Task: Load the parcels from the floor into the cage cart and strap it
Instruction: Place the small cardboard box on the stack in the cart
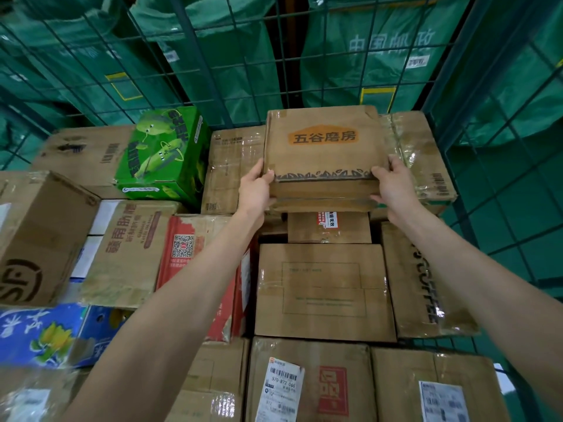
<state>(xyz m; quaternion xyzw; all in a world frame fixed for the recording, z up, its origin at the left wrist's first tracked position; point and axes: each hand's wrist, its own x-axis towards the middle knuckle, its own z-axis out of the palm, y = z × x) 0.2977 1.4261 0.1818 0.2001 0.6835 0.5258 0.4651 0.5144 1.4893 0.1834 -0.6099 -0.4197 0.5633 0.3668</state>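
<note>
Left hand [255, 187] and right hand [393, 185] clasp opposite near corners of the orange-labelled carton [323, 147], steadying it, probably half-seated, atop stacked parcels at the cage cart's [493, 184] one-o'clock corner.

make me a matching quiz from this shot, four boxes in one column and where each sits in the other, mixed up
Things:
1. green cartoon box
2. orange-label box
3. blue banana box
4. coffee box

Places:
A. lower left edge of the load
B. held between left hand and right hand
C. against the cage's right mesh wall
D. back row, left of the held box

Pairs: 1-D, 2-B, 3-A, 4-C
</note>
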